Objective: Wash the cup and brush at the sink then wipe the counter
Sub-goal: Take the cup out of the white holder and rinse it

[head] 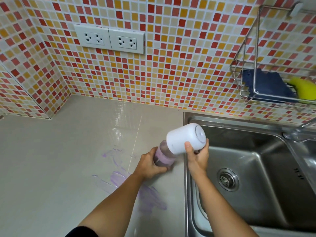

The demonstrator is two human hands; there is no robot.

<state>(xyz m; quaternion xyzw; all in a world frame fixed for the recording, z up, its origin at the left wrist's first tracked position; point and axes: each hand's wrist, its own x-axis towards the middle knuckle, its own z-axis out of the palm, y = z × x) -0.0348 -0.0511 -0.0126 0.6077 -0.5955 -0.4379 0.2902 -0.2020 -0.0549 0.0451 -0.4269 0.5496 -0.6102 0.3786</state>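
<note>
My left hand point(150, 165) grips a clear cup point(163, 157) smeared with purple residue, held on its side above the counter's right edge. My right hand point(198, 155) holds a white cylindrical container point(185, 138), tilted with its flat end toward the sink; it meets the cup's mouth. The steel sink point(253, 168) lies just to the right of both hands. Purple smears point(147, 194) streak the grey counter point(68, 159) below my left forearm. No brush is visible.
A wire rack point(253, 79) on the tiled wall holds a dark blue cloth point(268, 84) and a yellow sponge point(304, 88). The faucet base point(297, 132) stands at the sink's far right. Two double sockets point(109, 39) sit on the wall above the counter.
</note>
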